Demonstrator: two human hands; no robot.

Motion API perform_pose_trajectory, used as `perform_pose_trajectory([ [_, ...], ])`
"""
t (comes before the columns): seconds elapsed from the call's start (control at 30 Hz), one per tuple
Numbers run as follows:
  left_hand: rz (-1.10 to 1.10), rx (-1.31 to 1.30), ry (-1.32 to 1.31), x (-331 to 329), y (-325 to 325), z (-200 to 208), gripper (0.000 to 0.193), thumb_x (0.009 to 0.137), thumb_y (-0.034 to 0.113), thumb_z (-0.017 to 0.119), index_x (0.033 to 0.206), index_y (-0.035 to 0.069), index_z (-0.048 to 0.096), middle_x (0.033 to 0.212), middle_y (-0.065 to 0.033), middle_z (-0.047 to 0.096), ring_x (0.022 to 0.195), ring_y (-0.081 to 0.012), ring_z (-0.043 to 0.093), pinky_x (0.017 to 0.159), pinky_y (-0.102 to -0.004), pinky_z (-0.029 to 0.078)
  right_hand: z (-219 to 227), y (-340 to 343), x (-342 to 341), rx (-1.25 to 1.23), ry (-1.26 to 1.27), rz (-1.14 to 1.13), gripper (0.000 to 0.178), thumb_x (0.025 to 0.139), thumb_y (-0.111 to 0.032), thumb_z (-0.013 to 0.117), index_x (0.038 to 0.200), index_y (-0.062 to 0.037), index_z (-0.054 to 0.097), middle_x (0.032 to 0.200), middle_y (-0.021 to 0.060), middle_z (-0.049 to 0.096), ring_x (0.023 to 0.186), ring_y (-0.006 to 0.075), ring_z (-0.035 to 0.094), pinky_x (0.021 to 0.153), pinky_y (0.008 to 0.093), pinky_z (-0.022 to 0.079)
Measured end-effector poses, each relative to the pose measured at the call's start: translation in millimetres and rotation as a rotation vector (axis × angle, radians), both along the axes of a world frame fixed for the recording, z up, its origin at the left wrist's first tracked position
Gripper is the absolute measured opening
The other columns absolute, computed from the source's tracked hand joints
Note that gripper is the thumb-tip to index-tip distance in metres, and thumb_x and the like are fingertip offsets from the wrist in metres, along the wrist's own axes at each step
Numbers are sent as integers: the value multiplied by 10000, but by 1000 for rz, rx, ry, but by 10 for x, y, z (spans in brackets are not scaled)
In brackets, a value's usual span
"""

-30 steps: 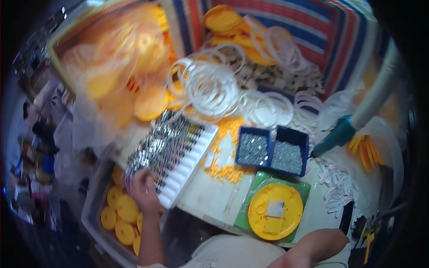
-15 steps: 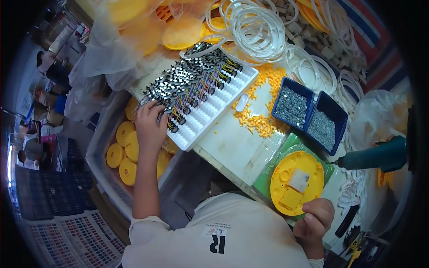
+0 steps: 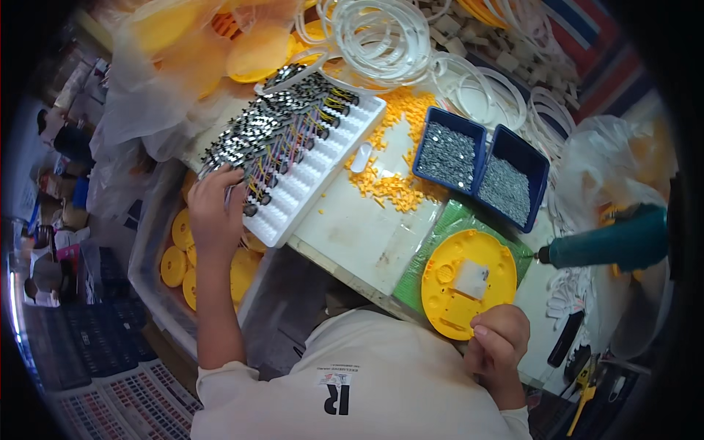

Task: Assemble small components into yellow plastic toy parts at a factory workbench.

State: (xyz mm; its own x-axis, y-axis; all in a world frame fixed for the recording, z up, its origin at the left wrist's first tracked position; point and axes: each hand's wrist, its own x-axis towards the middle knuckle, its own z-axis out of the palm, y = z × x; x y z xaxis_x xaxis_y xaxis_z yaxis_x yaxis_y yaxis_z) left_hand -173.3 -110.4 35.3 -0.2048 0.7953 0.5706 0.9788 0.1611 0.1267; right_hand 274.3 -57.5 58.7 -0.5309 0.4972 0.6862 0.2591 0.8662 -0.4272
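Observation:
My left hand (image 3: 218, 209) reaches to the near left end of a white foam tray (image 3: 315, 183). Its fingers curl in among wired parts (image 3: 271, 139) with black-and-silver strips and coloured leads; the fingertips are partly hidden. At the lower right rim of a round yellow plastic disc (image 3: 449, 304), my right hand (image 3: 502, 341) is closed, thumb and forefinger pinched together; what they hold, if anything, cannot be made out. The disc lies on a green mat (image 3: 422, 264), with a whitish block (image 3: 471, 279) on it. A teal power screwdriver (image 3: 609, 243) points toward the disc from the right.
Two blue bins (image 3: 513, 180) of small metal screws stand beyond the disc. Loose small orange pieces (image 3: 396, 192) lie beside the tray. Clear tubing coils (image 3: 381, 40) are at the back. A clear tub (image 3: 253, 308) holds yellow discs at left; a black-handled tool (image 3: 566, 341) lies right.
The view has shifted, so most things appear further left and higher. My left hand stays at the wired parts, its fingers drawn in more. My right fingers sit slightly further over the disc's rim.

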Motion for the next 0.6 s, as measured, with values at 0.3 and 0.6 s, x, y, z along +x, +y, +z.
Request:
perform_pose_trajectory([
  [0.3,-786,152,-1028,1242,363,218,175,1008,-48,617,1171,-18,562,1124,-208,732,1018,-239,729,916,-370,587,136,190,-370,-857,-7,-21,348,982,-84,607,1310,26,643,1085,128,724,918,222,700,835,330,560],
  [0.6,-1037,-149,-1312,2196,743,1,234,996,-28,655,1227,-40,620,1092,-148,738,976,-186,752,851,-312,622,-74,82,-2,-1630,343,36,326,1051,-205,674,1322,-25,669,1146,56,721,967,125,692,839,298,568],
])
